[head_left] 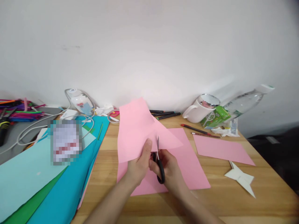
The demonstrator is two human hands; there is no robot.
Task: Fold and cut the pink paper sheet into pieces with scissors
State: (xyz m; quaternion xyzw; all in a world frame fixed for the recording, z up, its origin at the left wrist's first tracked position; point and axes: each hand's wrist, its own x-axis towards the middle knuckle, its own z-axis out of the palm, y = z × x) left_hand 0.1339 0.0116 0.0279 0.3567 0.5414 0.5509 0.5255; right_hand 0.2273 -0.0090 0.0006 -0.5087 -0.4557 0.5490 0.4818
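My left hand (138, 165) pinches the lower edge of a pink paper sheet (135, 130) and holds it raised above the wooden table (233, 205). My right hand (170, 169) grips black-handled scissors (159, 161), whose blades point up into the raised sheet's edge beside my left thumb. Under both hands a second pink sheet (189, 165) lies flat on the table.
A stack of blue, teal and green paper (46, 186) covers the left. A smaller pink sheet (221, 149) and a white folded paper star (243, 179) lie right. At the back stand a white mug (198, 110), a plastic bottle (245, 102), pens (165, 114), pencils (198, 130) and cables (35, 130).
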